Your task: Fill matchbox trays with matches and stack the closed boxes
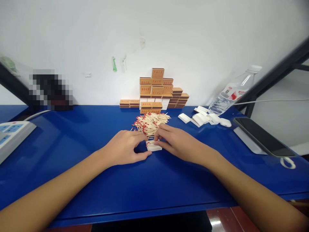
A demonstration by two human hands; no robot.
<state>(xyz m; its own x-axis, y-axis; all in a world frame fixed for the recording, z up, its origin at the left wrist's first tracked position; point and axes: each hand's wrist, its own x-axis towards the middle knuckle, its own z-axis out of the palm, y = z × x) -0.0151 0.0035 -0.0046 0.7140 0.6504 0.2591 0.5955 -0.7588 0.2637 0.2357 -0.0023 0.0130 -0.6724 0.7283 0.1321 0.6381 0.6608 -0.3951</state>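
A small white matchbox tray (154,148) lies on the blue table, with a few red-tipped matches (151,143) in it. My left hand (127,146) steadies its left end between thumb and fingers. At the right end, my right hand (177,141) is closed in a pinch over the tray, on matches partly hidden by the fingertips. Just behind both hands spreads a heap of loose matches (151,124) with red heads. Beyond the heap, orange-brown matchboxes (151,89) are stacked against the wall.
Several white trays (200,118) lie to the right, beside a tilted-looking clear plastic bottle (229,91). A phone (263,135) rests on a white box (248,141) at the far right. A white power strip (14,137) sits at the left edge of the blue table (135,190).
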